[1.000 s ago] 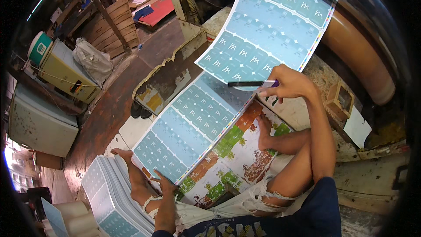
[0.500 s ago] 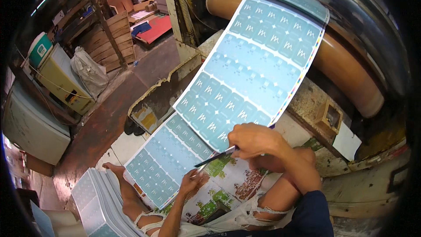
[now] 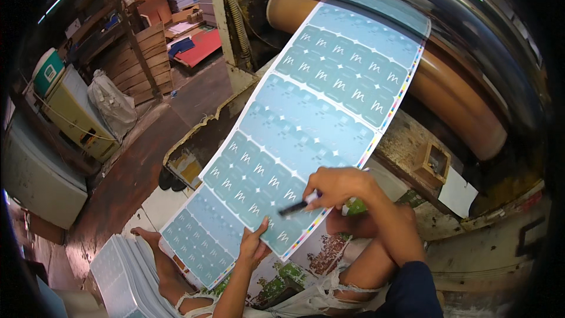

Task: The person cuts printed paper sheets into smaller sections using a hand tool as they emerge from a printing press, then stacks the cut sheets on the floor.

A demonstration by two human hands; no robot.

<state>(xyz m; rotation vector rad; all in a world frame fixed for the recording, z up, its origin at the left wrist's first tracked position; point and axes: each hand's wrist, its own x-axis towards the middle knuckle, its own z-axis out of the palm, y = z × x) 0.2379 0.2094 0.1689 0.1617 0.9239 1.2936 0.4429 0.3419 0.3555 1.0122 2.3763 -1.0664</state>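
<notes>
— Where does the sheet (image 3: 306, 123) lie against the hands?

— It's one long printed strip running from the lower left of the frame up to the upper right, where it drapes over a big roller (image 3: 459, 100). Its long axis goes away from the person; both hands sit at its near end, lower centre.

— Which hand is closer?

— The left hand (image 3: 254, 247) is right on it, fingers clenched on the sheet's bottom edge, thumb on the printed face. The right hand (image 3: 341, 187) comes in over the right edge, fingers grasping a dark pen (image 3: 297, 206) whose tip points left onto the sheet.

— What's the sheet like?

— Thin, flexible paper, pale blue, glossy-looking, printed in rows of small rounded panels, with a narrow multicoloured strip down its right margin. It bows gently rather than creasing.

— And around it?

— A stack (image 3: 126, 277) of like sheets lies at lower left beside the person's bare foot (image 3: 154, 247). Below the hands a green-and-brown printed page (image 3: 294, 271) lies across the knees. The roller is smooth and brown; the floor (image 3: 135, 171) is worn and dark red.
</notes>
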